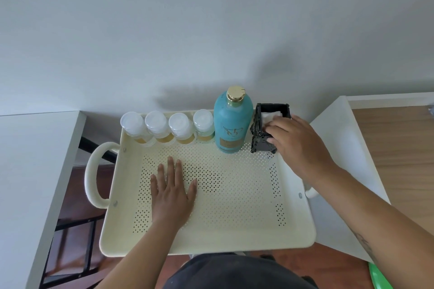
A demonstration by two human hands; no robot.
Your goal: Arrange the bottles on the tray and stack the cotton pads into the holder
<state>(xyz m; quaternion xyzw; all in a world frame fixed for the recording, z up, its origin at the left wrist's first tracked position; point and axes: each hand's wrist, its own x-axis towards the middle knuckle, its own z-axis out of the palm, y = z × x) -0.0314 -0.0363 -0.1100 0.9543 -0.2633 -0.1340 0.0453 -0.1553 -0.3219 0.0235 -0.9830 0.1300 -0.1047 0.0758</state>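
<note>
Cream perforated plastic tray: four small clear white-capped bottles at 11 o'clock, tall teal gold-capped bottle at 12, black ornate holder with white cotton pads at 1; left hand flat, grip open, on tray floor; right hand, grip curled round holder.

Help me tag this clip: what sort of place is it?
Probably a home room, perhaps a vanity corner: a teal toiletry bottle and small bottles on a cream tray, white furniture beside it, wood floor.
</note>
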